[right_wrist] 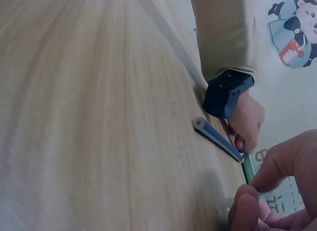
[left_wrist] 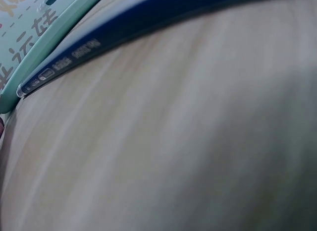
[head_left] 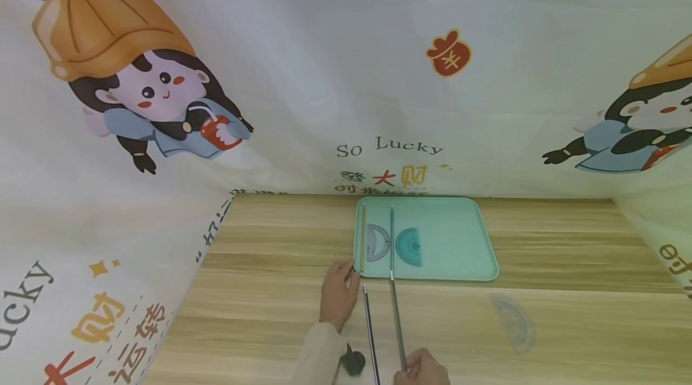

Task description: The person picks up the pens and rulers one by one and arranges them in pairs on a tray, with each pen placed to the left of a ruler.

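Head view — right hand [head_left: 424,369] pinching grey pencil [head_left: 398,325], left hand [head_left: 339,298] gripping green tray [head_left: 456,244] at corner

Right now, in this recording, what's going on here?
A person's right hand grips a greyish pencil, its far end at the near rim of a green tray. The left hand holds the tray's near left corner. In the tray, left to right, lie a yellowish stick, a grey protractor, a dark stick and a teal protractor. A blue pencil and clear protractor lie on the table.
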Available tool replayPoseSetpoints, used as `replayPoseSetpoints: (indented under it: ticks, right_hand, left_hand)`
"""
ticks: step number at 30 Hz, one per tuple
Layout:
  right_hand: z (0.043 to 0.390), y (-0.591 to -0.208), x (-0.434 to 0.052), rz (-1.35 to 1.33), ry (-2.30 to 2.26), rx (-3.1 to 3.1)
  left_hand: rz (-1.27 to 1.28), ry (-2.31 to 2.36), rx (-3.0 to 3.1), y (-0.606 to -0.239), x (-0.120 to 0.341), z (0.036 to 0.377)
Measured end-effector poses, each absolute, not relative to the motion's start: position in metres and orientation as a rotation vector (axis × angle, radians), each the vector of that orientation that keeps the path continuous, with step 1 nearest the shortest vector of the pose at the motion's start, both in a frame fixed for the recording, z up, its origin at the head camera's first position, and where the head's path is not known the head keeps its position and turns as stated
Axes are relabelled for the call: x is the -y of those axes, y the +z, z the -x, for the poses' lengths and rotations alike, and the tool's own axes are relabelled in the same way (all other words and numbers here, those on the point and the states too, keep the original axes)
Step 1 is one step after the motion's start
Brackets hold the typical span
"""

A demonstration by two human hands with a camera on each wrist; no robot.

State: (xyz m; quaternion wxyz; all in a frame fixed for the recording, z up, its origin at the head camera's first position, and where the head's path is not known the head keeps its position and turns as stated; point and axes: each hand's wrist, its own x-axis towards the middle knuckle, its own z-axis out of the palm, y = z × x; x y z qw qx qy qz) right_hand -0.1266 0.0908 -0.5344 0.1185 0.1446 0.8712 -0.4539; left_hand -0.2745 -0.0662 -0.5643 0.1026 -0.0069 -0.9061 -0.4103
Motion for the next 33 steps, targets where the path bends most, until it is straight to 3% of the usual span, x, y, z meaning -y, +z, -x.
replayPoseSetpoints:
  ticks: [12, 33]
  right_hand:
    - [0.133, -0.529, -0.096, -0.567, -1.351, -2.54]
    - [0.138, -0.528, -0.107, -0.591, -1.33, -2.551]
  left_hand:
    - [0.015, -1.218, 2.669, -0.566, 0.066, 0.276]
    - [0.018, -1.223, 2.654, -0.569, 0.066, 0.277]
